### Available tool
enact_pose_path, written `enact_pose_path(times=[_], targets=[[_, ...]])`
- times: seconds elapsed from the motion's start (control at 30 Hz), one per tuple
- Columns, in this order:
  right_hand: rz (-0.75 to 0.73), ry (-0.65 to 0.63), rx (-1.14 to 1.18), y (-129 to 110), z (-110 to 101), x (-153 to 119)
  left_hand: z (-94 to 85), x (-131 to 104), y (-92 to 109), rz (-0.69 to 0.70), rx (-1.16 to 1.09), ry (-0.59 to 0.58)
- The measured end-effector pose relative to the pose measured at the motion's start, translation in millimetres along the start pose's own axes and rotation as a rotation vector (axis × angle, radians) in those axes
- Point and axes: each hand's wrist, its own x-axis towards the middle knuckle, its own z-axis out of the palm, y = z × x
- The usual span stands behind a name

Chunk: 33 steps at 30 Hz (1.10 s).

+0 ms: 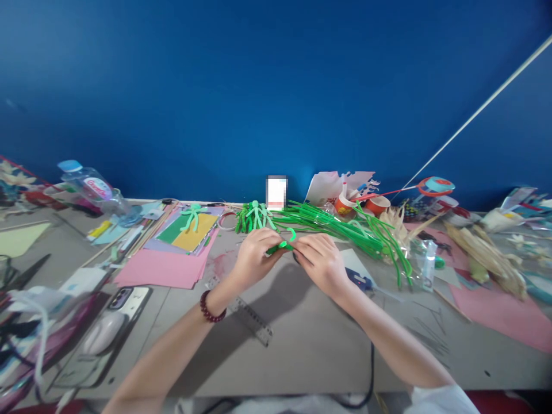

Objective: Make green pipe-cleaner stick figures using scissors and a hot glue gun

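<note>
My left hand (255, 254) is closed around a bright green pipe cleaner (283, 245), which is folded or coiled at that end. The fingers of my right hand (321, 261) pinch the same piece close to its curled tip, which arches up between the two hands. Exactly how it is wound is hidden by the fingers. Just beyond my left hand stand several green pipe-cleaner figures (255, 214). A long bundle of green pipe cleaners (336, 223) lies beyond my right hand. Under my left forearm a clear ruler (254, 323) rests on the table.
Pink sheets (161, 270) and a coloured pack bearing a green figure (192, 217) lie left. A phone (81, 368) with a mouse (104, 333) on it sits front left. Back left leans a bottle (92, 183). Red cups (344, 205) and dried husks (487, 256) stand right, before a blue wall (276, 103).
</note>
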Motion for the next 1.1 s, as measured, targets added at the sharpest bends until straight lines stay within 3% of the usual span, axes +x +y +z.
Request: enact_pose_path(times=[0.2,0.33,0.6,0.77,0.83,0.93,1.0,1.1], targets=[[0.035,-0.012,-0.033,-0.3,1.6,-0.8,3.1,-4.1,-3.1,0.088,0.135,0.029],[0.04,-0.031,-0.027,1.4,0.8,0.0,3.7,-3.2,-1.9,0.051,0.121,0.028],[0.147,0.049,0.012,4.2,-2.7,2.8,0.8,1.5,8.6,-0.343,-0.307,0.019],[0.449,0.159,0.288,7.4,2.0,1.2,2.3,2.2,2.9,-0.697,-0.596,0.055],[0.587,0.102,0.509,8.8,8.1,0.1,4.1,3.0,1.1,-0.784,-0.759,0.108],[0.782,-0.101,0.821,8.5,16.8,-0.8,7.3,2.8,1.0,-0.863,-0.955,0.125],[0.861,-0.205,0.947,6.9,20.1,-0.9,9.5,1.5,1.6,-0.913,-1.05,0.097],[0.901,-0.215,0.977,6.3,20.9,-1.7,11.9,-0.4,1.0,-0.965,-1.143,-0.004]])
